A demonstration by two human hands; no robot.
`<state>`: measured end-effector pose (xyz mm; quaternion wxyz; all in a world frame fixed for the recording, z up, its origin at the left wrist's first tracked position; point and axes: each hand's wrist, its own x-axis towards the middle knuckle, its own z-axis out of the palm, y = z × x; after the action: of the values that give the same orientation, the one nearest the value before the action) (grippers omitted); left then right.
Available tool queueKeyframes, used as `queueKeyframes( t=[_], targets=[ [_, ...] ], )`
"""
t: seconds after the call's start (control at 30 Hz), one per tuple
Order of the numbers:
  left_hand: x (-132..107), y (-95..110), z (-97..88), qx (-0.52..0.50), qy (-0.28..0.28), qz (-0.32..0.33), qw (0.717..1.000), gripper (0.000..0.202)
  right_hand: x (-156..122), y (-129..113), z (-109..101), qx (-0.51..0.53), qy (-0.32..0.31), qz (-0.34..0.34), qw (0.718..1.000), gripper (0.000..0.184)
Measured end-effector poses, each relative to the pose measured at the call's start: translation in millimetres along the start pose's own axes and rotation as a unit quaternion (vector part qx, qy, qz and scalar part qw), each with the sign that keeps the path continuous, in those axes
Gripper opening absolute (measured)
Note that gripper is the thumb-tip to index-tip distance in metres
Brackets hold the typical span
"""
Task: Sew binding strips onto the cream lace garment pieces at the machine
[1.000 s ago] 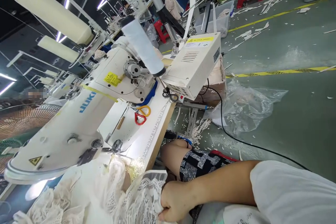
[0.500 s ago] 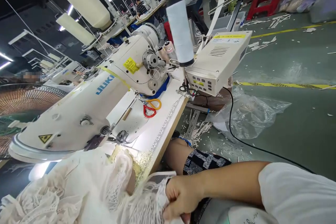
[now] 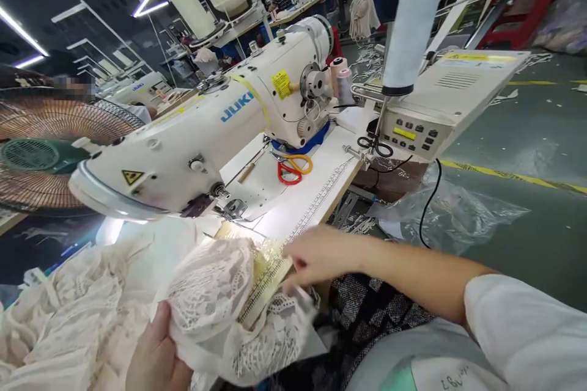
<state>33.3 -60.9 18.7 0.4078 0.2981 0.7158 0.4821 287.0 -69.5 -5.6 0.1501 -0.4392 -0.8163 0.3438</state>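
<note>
Over the ruled edge of the surface [image 3: 332, 145] hangs cream lace [image 3: 206, 284], pinched by the left hand [image 3: 158, 357]; the right hand's [image 3: 328, 250] grip I cannot tell. Beyond: JUKI sewing machine [image 3: 197, 134], green floor [image 3: 541, 140].

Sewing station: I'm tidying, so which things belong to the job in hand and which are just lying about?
Likely the job:
lace fabric, held by the left hand
sewing machine

Apparently lying about:
red-orange scissors
wooden-handled tool
crumpled clear plastic bag
</note>
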Motion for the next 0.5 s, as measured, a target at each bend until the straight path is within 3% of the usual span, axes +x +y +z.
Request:
queueKeyframes(
  t=[0.07, 0.1, 0.27, 0.5],
  targets=[
    [0.1, -0.6, 8.3, -0.035, 0.005, -0.027, 0.999, 0.039, 24.6, -1.4, -17.7, 0.052, 0.109, 0.009, 0.993, 0.037],
    [-1.3, -2.2, 11.6, -0.053, -0.003, -0.034, 0.998, 0.037, 38.1, -4.2, -21.5, 0.070, 0.119, 0.009, 0.990, 0.035],
    [-3.2, -9.1, 14.6, -0.109, -0.044, -0.061, 0.991, 0.036, 90.2, -21.4, -8.0, 0.142, 0.062, 0.000, 0.988, 0.031],
    [10.9, -1.4, 10.2, -0.055, -0.062, -0.082, 0.993, 0.056, 101.9, -7.6, 7.2, 0.287, 0.029, 0.002, 0.958, 0.026]
  ],
)
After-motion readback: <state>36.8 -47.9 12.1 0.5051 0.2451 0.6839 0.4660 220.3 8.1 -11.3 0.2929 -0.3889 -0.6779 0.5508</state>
